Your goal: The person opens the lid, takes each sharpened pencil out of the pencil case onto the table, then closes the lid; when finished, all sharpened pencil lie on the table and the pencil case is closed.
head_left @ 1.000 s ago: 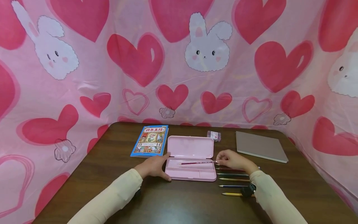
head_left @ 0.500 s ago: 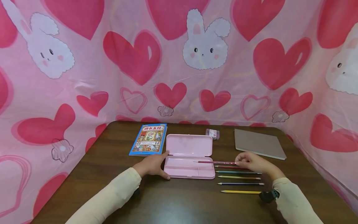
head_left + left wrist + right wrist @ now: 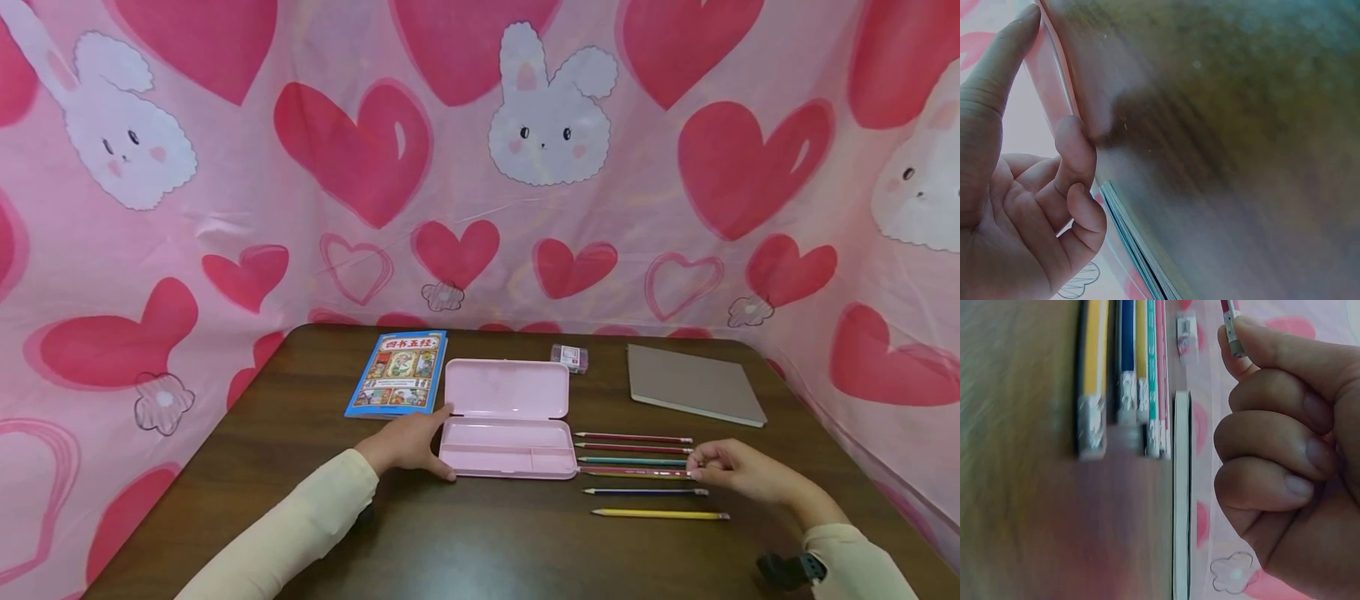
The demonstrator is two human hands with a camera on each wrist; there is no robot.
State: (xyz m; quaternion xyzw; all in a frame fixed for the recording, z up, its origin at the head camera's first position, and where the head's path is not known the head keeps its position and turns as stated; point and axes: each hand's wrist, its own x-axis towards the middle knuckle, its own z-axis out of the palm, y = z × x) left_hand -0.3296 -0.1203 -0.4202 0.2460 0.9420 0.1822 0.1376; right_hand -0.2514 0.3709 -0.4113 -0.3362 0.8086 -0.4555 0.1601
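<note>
My right hand (image 3: 738,471) pinches a red pencil (image 3: 630,471) near its eraser end. The right wrist view shows that pencil's metal-banded end (image 3: 1233,331) between thumb and forefinger, the other fingers curled in. In the head view it overlaps a yellow pencil in a row of several on the table, among them a teal pencil (image 3: 630,461), a dark blue pencil (image 3: 645,492) and a thicker yellow pencil (image 3: 660,514). To their left lies an opened pink pencil case (image 3: 487,460), its tray bare. My left hand (image 3: 405,442) holds the case's left end, thumb at the front corner, forefinger near the hinge.
A blue-edged picture-covered book (image 3: 397,373) lies behind my left hand. Behind the case's lid sits a small clear box (image 3: 570,358) with a white label. A grey notebook (image 3: 693,383) is at the back right. Heart-patterned pink cloth (image 3: 555,142) surrounds the table.
My right hand has drawn the red pencil from over the case's tray to the right, then toward me over the row. Another red pencil shows at the row's back. My left hand stays at the case.
</note>
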